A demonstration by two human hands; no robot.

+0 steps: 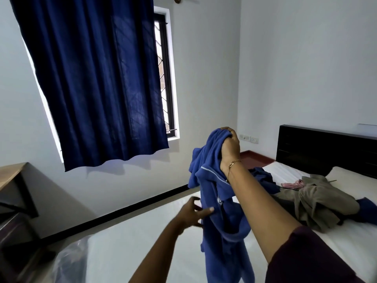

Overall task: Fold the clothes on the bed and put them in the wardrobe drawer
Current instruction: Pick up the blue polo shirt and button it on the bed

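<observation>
My right hand [230, 147] is raised high at arm's length, fingers curled tight around a bunch of the blue garment [216, 201], with the forearm running up from the lower right. My left hand [193, 211] sits lower, fingers spread and lightly curved, thumb touching the hanging cloth.
</observation>
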